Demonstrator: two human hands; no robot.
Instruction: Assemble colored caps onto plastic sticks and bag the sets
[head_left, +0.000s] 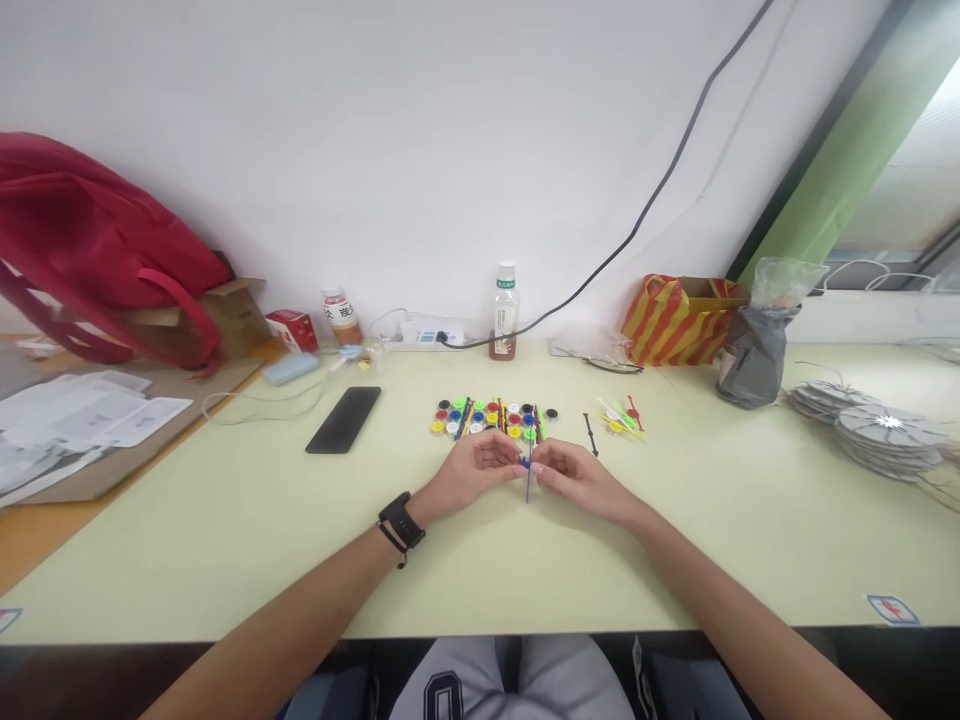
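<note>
A thin blue plastic stick (528,488), with a small blue part at its middle, stands nearly upright over the table between my hands. My left hand (480,470) pinches it from the left with thumb and fingers. From the other side, the fingertips of my right hand (576,476) close on it at mid-height. Just beyond my hands lie several small round discs (456,415) in red, blue, yellow, white, green and black, with coloured sticks (501,412) among them. To the right are a black stick (590,434) and a small group of yellow, red and green pieces (622,418).
A black phone (343,420) lies to the left. Along the wall stand a drink bottle (505,315), a power strip (427,332) and a striped bag (675,320). Stacked grey discs (889,440) sit at right. A black cable (637,225) hangs across the wall.
</note>
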